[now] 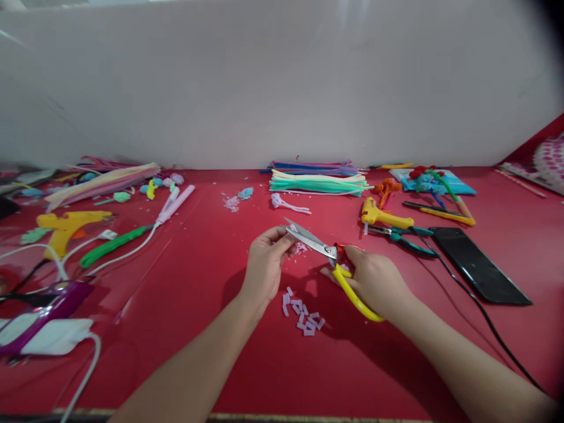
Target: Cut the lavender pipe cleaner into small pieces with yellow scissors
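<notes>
My right hand (374, 279) grips a pair of scissors (315, 242) with one red and one yellow handle, its blades parted and pointing left. Between the fingertips of my left hand (267, 258) is a small lilac piece (292, 228), pinched at the blade tips. Lilac clippings (301, 249) lie on the red table just beneath the blades. Closer to me is a loose pile of short lilac pieces (304, 314). Beyond my hands rests a lilac pipe-cleaner flower (282, 202) with thin stems.
Bundles of pipe cleaners (319, 181) lie along the back wall. To the right are a yellow glue gun (381, 215), pliers (408, 239) and a black phone (478, 264). At left are another glue gun (61, 229), a pink hair straightener (176, 204), cords and a power strip (57, 335).
</notes>
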Action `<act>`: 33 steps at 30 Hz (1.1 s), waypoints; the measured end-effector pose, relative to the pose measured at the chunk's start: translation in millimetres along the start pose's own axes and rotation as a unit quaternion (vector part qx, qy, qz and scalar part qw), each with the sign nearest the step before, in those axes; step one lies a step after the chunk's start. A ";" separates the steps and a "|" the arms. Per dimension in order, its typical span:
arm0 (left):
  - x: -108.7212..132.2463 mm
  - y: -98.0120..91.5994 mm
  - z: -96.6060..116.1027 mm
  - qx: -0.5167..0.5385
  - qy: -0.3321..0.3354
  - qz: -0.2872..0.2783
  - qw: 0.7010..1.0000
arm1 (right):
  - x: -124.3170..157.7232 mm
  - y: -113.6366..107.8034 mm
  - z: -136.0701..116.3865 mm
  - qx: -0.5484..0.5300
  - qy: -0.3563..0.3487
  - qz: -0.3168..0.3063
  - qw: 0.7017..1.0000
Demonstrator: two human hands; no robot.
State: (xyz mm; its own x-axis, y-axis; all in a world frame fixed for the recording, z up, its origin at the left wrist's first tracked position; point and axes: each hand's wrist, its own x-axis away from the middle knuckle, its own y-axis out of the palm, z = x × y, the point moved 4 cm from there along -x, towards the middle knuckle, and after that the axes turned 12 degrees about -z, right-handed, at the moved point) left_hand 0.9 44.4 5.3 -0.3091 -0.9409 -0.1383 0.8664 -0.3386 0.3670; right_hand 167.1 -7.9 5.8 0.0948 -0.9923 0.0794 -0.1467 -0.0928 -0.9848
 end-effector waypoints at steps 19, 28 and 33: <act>-2.4 -0.9 1.4 0.023 -0.009 -0.015 1.000 | -0.2 1.9 2.7 0.002 -0.013 -0.014 1.000; -2.4 -0.1 2.4 0.025 -0.015 -0.022 0.999 | -0.1 0.2 3.9 0.011 0.001 -0.021 1.000; -3.2 -0.5 1.0 0.025 -0.020 -0.025 0.999 | -0.4 0.1 5.2 0.030 0.008 -0.017 0.999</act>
State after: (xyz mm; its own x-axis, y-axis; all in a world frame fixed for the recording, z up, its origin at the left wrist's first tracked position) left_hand 1.1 47.6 6.5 -0.3672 -0.9222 -0.1213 0.8297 -0.3837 0.4054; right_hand 172.2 -7.1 4.9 0.0835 -0.9898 0.1155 -0.0848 -0.1226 -0.9888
